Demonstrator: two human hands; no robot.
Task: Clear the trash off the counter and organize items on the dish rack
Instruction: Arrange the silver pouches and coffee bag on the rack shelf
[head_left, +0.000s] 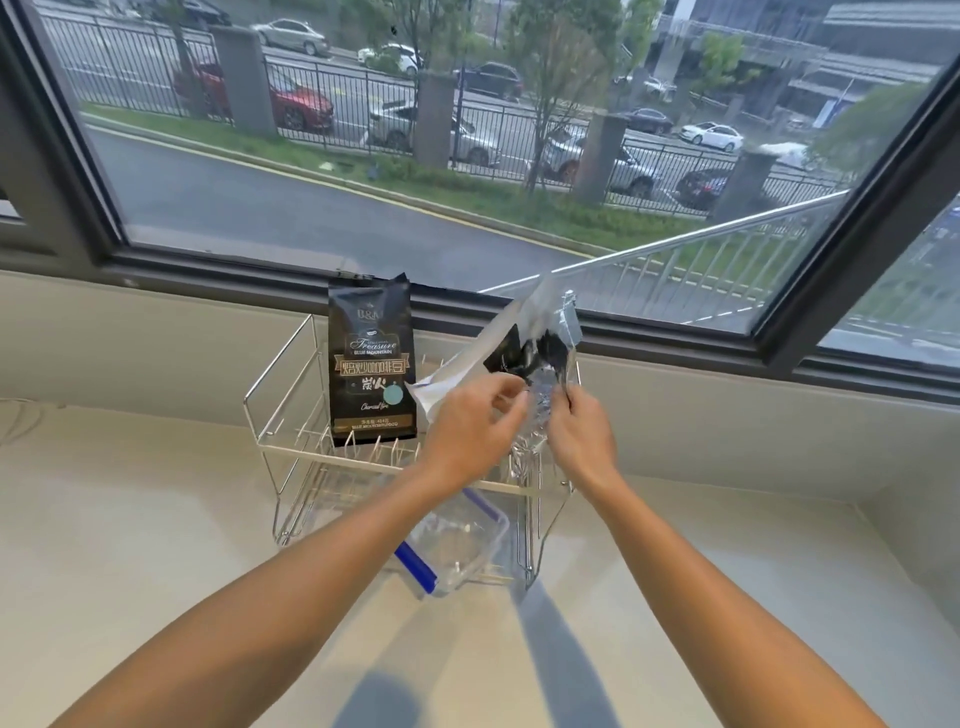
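A wire dish rack (283, 374) stands on the pale counter below the window. A black coffee bag (372, 364) stands upright in its top tier at the left. Both hands hold a silvery foil bag (524, 338) with black patches above the rack's right side. My left hand (470, 428) pinches its lower left part. My right hand (582, 434) grips its crumpled lower right part. A clear plastic container with a blue strip (457, 545) lies tilted in the rack's lower tier, partly behind my left forearm.
The pale counter (156, 545) spreads wide on both sides of the rack, with a raised backsplash and window sill (156, 332) behind it. A counter corner steps up at the far right (883, 519).
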